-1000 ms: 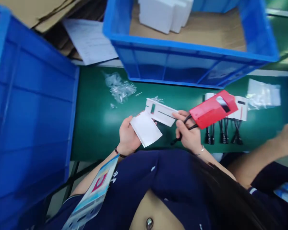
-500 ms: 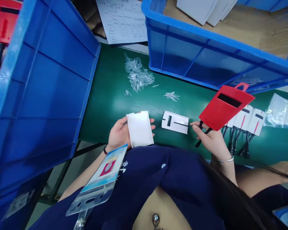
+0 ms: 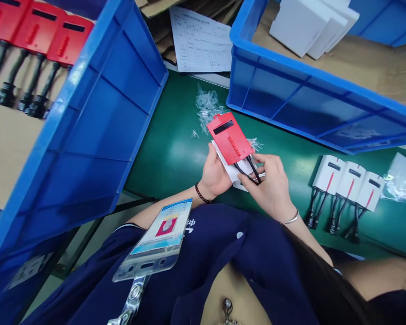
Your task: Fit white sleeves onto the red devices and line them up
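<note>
My left hand (image 3: pixel 214 174) supports a white plastic cover (image 3: pixel 226 168) from below, thumb along its left edge. Over that cover lies a red plastic unit (image 3: pixel 232 143) with a dark window, a loop at its top and two black cables (image 3: pixel 253 170). The fingers of my right hand (image 3: pixel 271 183) are closed round those cables. Whether the red unit is seated in the cover or only rests on it I cannot tell. A slotted white cover (image 3: pixel 241 186) on the table shows partly beneath my hands.
Clear plastic slivers (image 3: pixel 208 106) lie behind my hands. Three white units with cables (image 3: pixel 350 180) and a clear bag (image 3: pixel 404 180) are at right. A blue crate (image 3: pixel 311 101) holds white covers; another crate (image 3: pixel 131 104) at left holds red units (image 3: pixel 42 25). A printed sheet (image 3: pixel 199 40) lies behind.
My right hand has carried the red unit leftward onto the white cover in my left hand. The camera view has shifted, showing more of the left crate.
</note>
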Motion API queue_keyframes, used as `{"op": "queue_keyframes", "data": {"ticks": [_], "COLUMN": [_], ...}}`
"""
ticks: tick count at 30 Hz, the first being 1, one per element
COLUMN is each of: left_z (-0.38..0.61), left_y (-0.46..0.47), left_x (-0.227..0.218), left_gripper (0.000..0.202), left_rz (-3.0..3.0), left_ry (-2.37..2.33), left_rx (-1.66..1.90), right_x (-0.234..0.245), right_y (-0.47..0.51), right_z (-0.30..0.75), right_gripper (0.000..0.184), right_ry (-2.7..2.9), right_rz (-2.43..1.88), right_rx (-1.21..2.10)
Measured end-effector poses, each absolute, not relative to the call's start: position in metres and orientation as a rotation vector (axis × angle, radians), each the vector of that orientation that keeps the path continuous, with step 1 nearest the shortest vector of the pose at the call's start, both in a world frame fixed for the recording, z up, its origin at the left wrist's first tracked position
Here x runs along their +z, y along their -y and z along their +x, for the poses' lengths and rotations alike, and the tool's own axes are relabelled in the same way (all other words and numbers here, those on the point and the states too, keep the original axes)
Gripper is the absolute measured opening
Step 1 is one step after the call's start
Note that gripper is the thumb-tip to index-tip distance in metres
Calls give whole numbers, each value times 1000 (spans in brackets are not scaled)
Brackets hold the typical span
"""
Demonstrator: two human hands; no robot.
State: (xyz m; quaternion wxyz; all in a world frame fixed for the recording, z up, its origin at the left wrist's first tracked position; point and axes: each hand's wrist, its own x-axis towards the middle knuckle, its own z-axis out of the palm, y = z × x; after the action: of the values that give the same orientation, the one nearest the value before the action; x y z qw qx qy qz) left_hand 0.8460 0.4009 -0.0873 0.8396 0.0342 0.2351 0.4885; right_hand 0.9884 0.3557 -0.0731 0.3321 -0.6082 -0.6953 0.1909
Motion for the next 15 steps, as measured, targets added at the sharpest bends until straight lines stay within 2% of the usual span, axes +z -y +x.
{"op": "queue_keyframes", "data": {"ticks": [6,9,15], "left_z": [846,845,828], "left_y": [-400,-407,-426], "left_x": [-96,-96,-83], "left_gripper": [84,86,80], "left_rz": [77,96,106], "left_ry": [-500,-553,-605], "left_rx": [937,981,1151], "right_x": [-74,-72,-73], "right_y": [-356,-356,-354], "right_z": [987,986,1001], "right_gripper": [24,24,29], "right_ry": [1963,2071,2159], "right_rz": [-1596,-1596,-1454], "right_rx": [385,353,513]}}
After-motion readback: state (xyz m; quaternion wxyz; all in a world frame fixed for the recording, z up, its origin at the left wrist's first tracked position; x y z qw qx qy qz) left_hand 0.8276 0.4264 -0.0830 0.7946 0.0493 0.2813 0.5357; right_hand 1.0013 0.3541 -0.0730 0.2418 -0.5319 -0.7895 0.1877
